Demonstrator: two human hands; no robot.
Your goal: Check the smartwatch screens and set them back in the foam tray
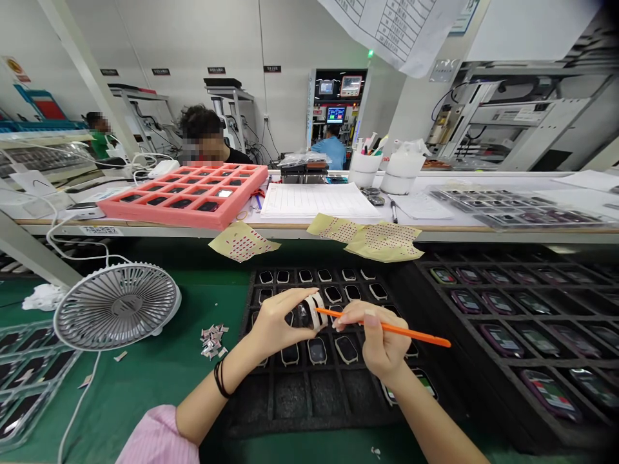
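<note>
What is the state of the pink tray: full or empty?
Full, as far as can be seen: the pink tray has an item lying in each compartment that shows.

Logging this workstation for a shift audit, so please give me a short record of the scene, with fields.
Left hand: pinches a small dark rounded part banded with white strips
Right hand: holds a slim orange stick, its tip at that part
Under hands: black foam tray with rectangular cells
Left of tray: round grey-white plastic desk fan on a green bench mat
Far bench: pink foam tray with square cells
Beyond: co-worker in a black top
</note>
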